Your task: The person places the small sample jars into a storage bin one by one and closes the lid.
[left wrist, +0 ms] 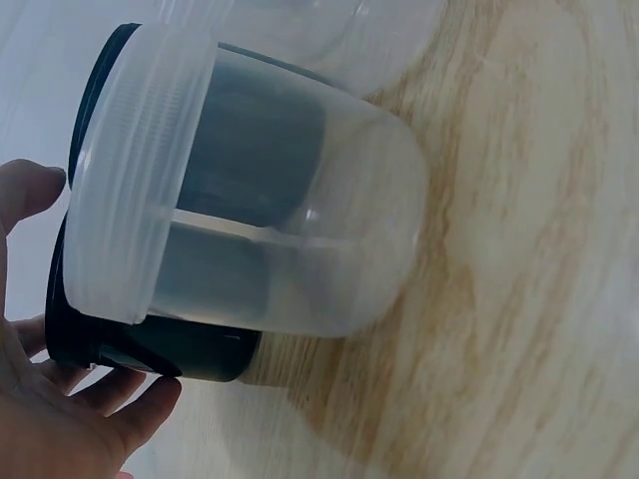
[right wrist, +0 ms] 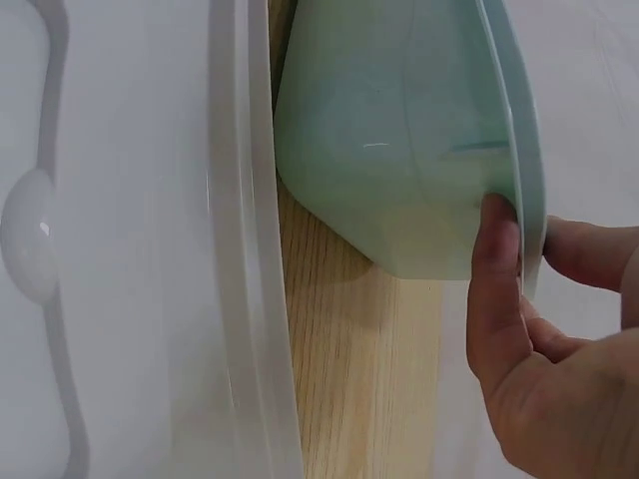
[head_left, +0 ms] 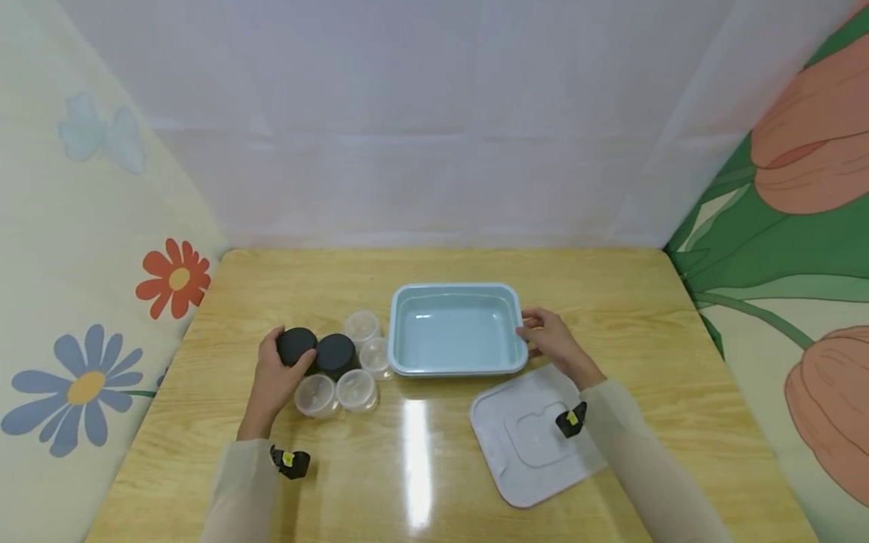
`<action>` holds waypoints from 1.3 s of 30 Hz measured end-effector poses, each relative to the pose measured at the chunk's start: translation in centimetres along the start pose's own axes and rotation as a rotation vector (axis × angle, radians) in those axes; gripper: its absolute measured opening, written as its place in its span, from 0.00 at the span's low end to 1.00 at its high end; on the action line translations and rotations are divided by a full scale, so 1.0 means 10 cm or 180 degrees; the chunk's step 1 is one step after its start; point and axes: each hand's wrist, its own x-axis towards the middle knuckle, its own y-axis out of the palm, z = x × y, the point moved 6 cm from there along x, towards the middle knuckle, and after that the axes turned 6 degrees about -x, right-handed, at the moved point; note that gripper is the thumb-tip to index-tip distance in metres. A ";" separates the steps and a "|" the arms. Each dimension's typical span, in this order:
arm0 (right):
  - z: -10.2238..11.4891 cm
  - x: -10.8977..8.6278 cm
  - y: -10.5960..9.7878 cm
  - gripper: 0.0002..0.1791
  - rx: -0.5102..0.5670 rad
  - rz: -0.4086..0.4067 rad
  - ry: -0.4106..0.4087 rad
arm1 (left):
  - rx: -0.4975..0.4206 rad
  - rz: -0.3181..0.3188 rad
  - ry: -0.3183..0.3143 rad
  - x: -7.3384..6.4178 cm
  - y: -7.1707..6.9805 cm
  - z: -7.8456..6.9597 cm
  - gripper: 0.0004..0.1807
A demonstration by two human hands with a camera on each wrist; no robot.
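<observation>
On the left, my left hand (head_left: 274,381) holds a round black container (head_left: 295,345), thumb on one side and fingers round the other. A second black container (head_left: 336,354) stands right beside it. Several clear plastic jars (left wrist: 339,220) are grouped around them, one of them in front of the black ones in the left wrist view. My right hand (head_left: 558,341) pinches the right rim of a light blue rectangular basin (head_left: 458,369), its thumb and fingers on either side of the rim in the right wrist view. The inside of the basin is bare.
A white plastic lid (head_left: 523,467) lies flat in front of the basin, under my right forearm. The wooden tabletop (head_left: 366,490) ends at a pale cloth backdrop (head_left: 434,188). Flower-printed panels (head_left: 88,388) stand on both sides.
</observation>
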 end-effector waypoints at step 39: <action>-0.02 -0.02 0.01 0.26 0.0015 0.0012 0.0099 | 0.0240 -0.0161 0.0103 -0.01 -0.09 0.08 0.46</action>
